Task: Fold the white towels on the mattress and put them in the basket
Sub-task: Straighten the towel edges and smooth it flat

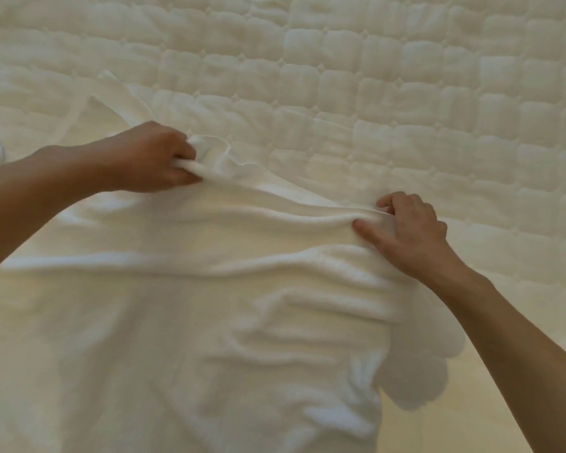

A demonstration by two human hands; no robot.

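Bare forearms (pixel 30 197), left hand (pixel 151 158) and right hand (pixel 409 233).

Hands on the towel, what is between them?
In the head view, a bunched edge of the towel runs from the left hand to the right hand.

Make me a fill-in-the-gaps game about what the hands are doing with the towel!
1. The rumpled white terry-cloth towel is gripped by ____ hands.
2. Of the left hand and the right hand, the one higher in the picture is the ____ one.
3. The towel lies on a cream quilted ____.
Missing words: two, left, mattress.
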